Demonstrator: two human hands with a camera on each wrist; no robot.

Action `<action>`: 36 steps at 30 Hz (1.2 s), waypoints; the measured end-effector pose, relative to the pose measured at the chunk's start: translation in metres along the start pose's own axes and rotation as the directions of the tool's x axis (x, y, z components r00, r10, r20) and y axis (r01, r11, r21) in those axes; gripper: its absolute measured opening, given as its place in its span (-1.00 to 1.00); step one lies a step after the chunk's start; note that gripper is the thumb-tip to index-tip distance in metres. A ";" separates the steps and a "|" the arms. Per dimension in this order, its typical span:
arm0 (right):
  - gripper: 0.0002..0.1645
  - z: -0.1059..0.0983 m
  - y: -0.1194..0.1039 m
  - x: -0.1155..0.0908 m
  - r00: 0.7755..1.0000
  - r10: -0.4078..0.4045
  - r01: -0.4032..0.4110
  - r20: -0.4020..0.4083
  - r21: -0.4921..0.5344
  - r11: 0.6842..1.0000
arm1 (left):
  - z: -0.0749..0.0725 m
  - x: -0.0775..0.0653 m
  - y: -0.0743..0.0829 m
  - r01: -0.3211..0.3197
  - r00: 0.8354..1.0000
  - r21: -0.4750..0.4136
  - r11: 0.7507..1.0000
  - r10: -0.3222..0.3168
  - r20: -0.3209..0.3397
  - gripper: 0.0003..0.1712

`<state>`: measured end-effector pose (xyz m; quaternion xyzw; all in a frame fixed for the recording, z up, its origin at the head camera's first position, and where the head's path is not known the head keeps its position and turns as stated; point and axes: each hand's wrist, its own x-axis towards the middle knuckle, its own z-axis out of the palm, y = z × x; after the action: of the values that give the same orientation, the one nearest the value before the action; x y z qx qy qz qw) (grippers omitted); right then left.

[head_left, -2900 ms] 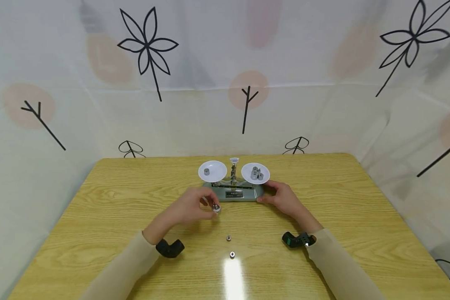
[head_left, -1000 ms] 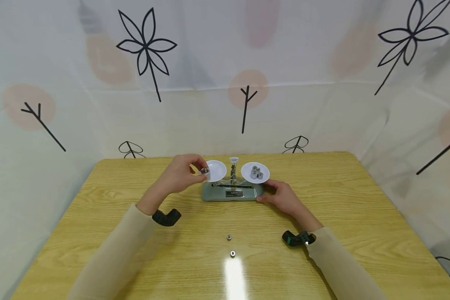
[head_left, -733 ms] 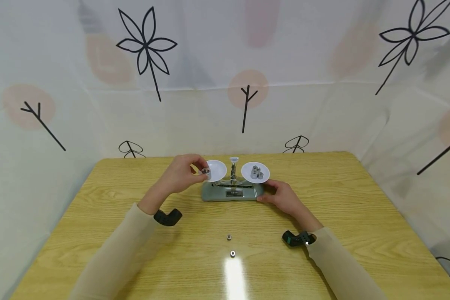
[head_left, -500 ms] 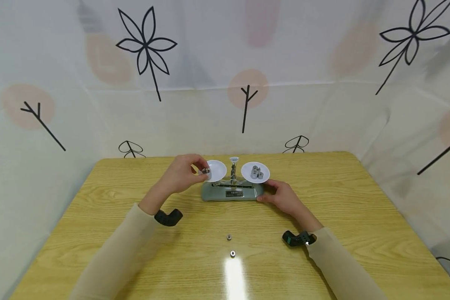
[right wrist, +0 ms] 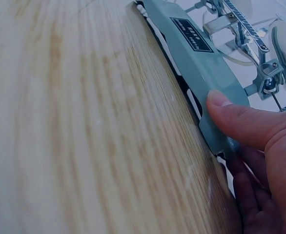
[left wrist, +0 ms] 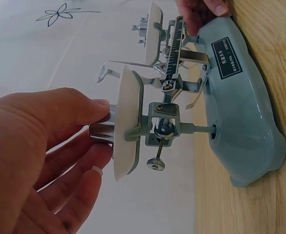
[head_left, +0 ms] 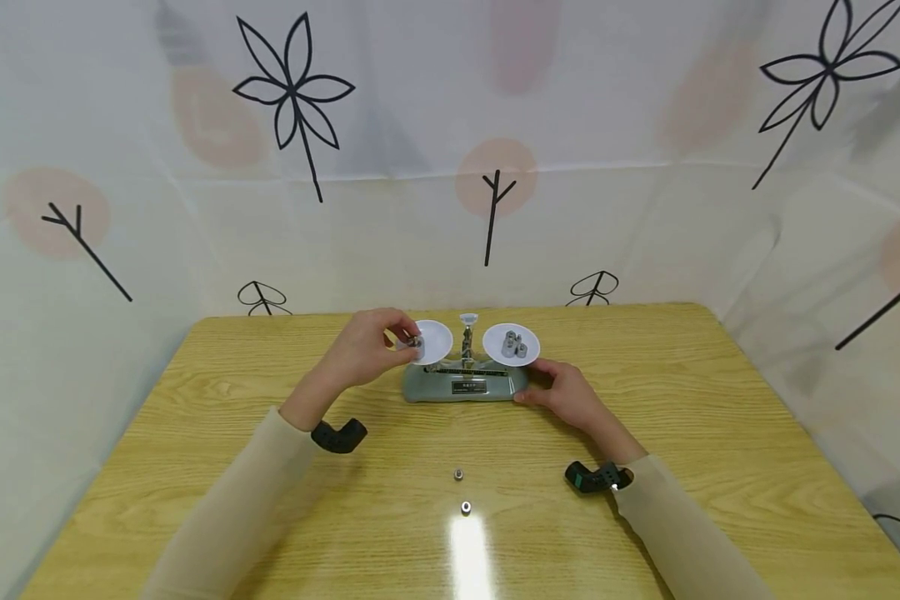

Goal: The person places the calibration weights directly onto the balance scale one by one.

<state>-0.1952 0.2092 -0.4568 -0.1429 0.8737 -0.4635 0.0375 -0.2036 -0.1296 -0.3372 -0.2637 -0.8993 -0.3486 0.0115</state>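
A balance scale [head_left: 429, 386] with a grey-green base stands near the back of the table. My left hand [head_left: 362, 350] pinches a small metal weight [left wrist: 102, 131] between thumb and fingers at the white left pan [head_left: 439, 342]; in the left wrist view the weight's end is against the pan or very near it. Whether a second weight sits behind my fingers is hidden. Several metal weights [head_left: 509, 344] stand grouped on the right pan [head_left: 531, 342]. With the thumb [right wrist: 231, 114] in front and fingers behind, my right hand [head_left: 570, 400] grips the base's right end.
Two small metal pieces lie on the wooden table [head_left: 330, 533] in front of the scale: an upper one [head_left: 458, 475] and a lower one [head_left: 466, 507]. A patterned cloth [head_left: 420, 233] hangs behind and along the sides of the table.
My left hand has carried the weight from in front of the scale up to the left pan, then shifted slightly right. My right hand has stayed on the base.
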 end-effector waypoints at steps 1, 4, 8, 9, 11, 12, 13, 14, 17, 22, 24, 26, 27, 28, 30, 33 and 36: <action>-0.21 0.000 0.000 0.000 1.000 -0.001 0.001 0.000 0.001 1.000 | 0.000 0.000 0.000 0.001 1.000 0.002 1.000 -0.001 0.000 -0.79; -0.23 0.000 0.002 0.001 1.000 -0.005 0.005 0.001 0.000 1.000 | 0.000 -0.001 0.000 0.007 1.000 0.010 1.000 -0.007 0.001 -0.79; -0.27 0.001 0.005 0.002 1.000 -0.019 0.019 0.000 -0.018 1.000 | 0.000 -0.003 0.001 0.010 1.000 0.020 1.000 -0.010 -0.001 -0.78; -0.28 0.001 0.005 0.002 1.000 -0.021 0.021 -0.001 -0.021 1.000 | 0.000 -0.003 0.000 0.009 1.000 0.021 1.000 -0.009 -0.003 -0.79; -0.30 0.001 0.006 0.002 1.000 -0.022 0.022 -0.002 -0.024 0.999 | 0.000 -0.004 0.000 0.006 1.000 0.011 1.000 -0.006 -0.009 -0.80; -0.29 0.001 0.006 0.002 1.000 -0.023 0.023 -0.001 -0.024 0.999 | 0.000 -0.004 0.000 0.004 1.000 0.005 1.000 -0.004 -0.012 -0.80; -0.30 0.001 0.006 0.002 1.000 -0.021 0.021 0.000 -0.023 1.000 | 0.000 -0.005 -0.001 0.001 1.000 -0.001 1.000 -0.001 -0.015 -0.81; -0.29 0.001 0.005 0.001 1.000 -0.018 0.018 0.002 -0.022 1.000 | 0.000 -0.005 -0.001 -0.001 1.000 -0.003 1.000 0.001 -0.017 -0.81; -0.29 0.000 0.003 0.001 1.000 -0.016 0.016 0.006 -0.019 1.000 | 0.001 -0.007 -0.002 -0.006 1.000 -0.010 1.000 0.006 -0.022 -0.82; -0.27 -0.001 0.001 0.000 1.000 -0.017 0.017 0.013 -0.016 1.000 | 0.002 -0.010 -0.003 -0.024 0.999 -0.031 0.999 0.023 -0.031 -0.85; -0.27 -0.001 0.000 0.000 1.000 -0.016 0.016 0.016 -0.015 1.000 | 0.002 -0.012 -0.004 -0.035 0.999 -0.043 0.998 0.033 -0.034 -0.85; -0.27 0.000 0.000 0.000 1.000 -0.013 0.014 0.017 -0.017 1.000 | 0.003 -0.014 -0.004 -0.042 0.998 -0.050 0.998 0.040 -0.038 -0.86; -0.27 0.000 0.000 0.000 1.000 -0.012 0.012 0.017 -0.017 1.000 | 0.003 -0.014 -0.004 -0.045 0.998 -0.053 0.998 0.043 -0.039 -0.86; -0.27 0.000 0.000 0.000 1.000 -0.010 0.011 0.016 -0.018 1.000 | 0.003 -0.015 -0.004 -0.048 0.998 -0.056 0.997 0.046 -0.040 -0.86; -0.27 0.000 0.000 0.000 1.000 -0.008 0.008 0.014 -0.019 1.000 | 0.003 -0.017 -0.004 -0.054 0.998 -0.064 0.997 0.052 -0.039 -0.86; -0.28 -0.001 0.000 0.000 1.000 -0.005 0.005 0.010 -0.023 1.000 | 0.003 -0.020 -0.003 -0.060 0.998 -0.078 0.995 0.057 -0.033 -0.86; -0.28 -0.001 0.000 0.000 1.000 -0.007 0.008 0.009 -0.030 1.000 | 0.006 -0.023 -0.004 -0.063 0.998 -0.097 0.993 0.062 -0.019 -0.87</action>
<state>-0.1954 0.2096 -0.4564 -0.1487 0.8799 -0.4498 0.0374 -0.1849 -0.1389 -0.3486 -0.2891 -0.8724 -0.3938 0.0168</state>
